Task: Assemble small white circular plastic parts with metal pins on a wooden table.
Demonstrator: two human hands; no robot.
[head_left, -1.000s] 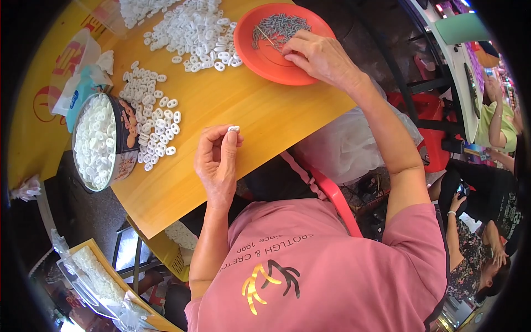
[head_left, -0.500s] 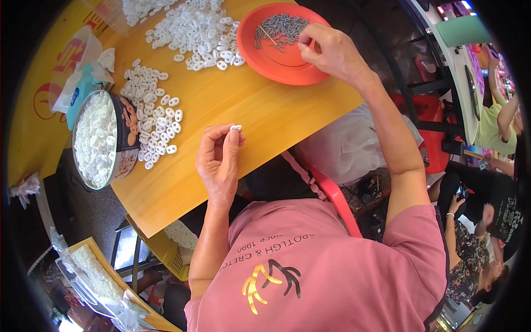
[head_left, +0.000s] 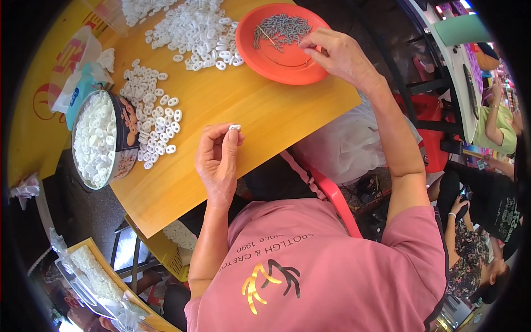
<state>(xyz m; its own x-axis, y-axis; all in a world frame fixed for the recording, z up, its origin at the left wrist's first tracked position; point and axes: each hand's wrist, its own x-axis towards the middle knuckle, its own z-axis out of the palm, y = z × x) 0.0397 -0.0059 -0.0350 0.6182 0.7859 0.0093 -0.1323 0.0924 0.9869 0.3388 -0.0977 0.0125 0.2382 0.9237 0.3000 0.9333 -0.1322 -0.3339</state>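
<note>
My left hand (head_left: 217,160), raised over the table's near edge, pinches a small white plastic piece (head_left: 235,127) between thumb and fingertips. Over the right side of a round orange-red plate (head_left: 263,71) is my right hand (head_left: 348,58), thumb and fingers drawn together. Whatever they hold, if anything, is too small to make out. Many small grey screw-like pieces (head_left: 282,27) lie in the plate, with a thin tan stick (head_left: 266,34) among them. Loose white oval pieces with two holes (head_left: 160,124) are scattered on the table's left side, and a bigger heap (head_left: 193,33) lies beside the plate.
A round tub (head_left: 126,138) full of white pieces stands at the wooden table's (head_left: 265,110) left edge, near a blue tissue pack (head_left: 83,91). Below are a yellow crate (head_left: 160,249) and a red chair (head_left: 334,199). Other people sit off to the right.
My right hand has shifted slightly to the right over the plate, its fingers still together. My left hand stays almost in place with the white piece.
</note>
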